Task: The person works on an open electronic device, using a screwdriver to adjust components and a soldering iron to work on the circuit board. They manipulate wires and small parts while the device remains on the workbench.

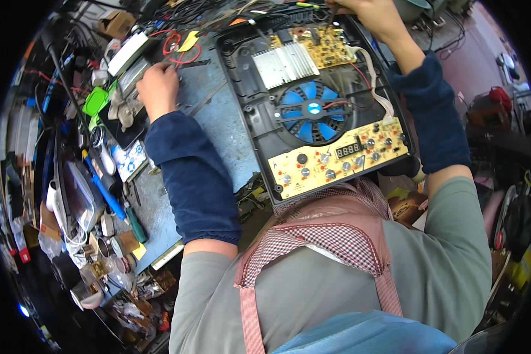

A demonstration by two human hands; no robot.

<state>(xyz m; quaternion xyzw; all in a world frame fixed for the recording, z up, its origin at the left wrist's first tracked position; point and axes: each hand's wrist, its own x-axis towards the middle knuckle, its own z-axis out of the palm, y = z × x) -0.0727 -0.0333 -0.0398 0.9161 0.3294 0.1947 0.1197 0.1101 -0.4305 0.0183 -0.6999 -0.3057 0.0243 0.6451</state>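
Note:
An opened induction cooker base [253, 127] lies tilted in front of me, its black shell overhanging the near bench edge. Inside it are a blue fan [327, 131], a silver heat sink [284, 64], a tan circuit board [330, 50] and a yellow control board [289, 177] with a digit display. My right hand [374, 15] is at the shell's far right corner, fingers pinched near the tan board; what they hold is too small to make out. Left of the shell, my left hand [160, 88] has curled fingers beside a crumpled grey rag [123, 111]; its fingertips are hidden.
Clutter crowds the bench's left side: a green plastic piece [94, 101], a blue-handled tool [105, 187], a green-handled screwdriver [135, 225] and a white box [128, 53]. A red wire [186, 61] loops near my left hand. Black cables run along the back.

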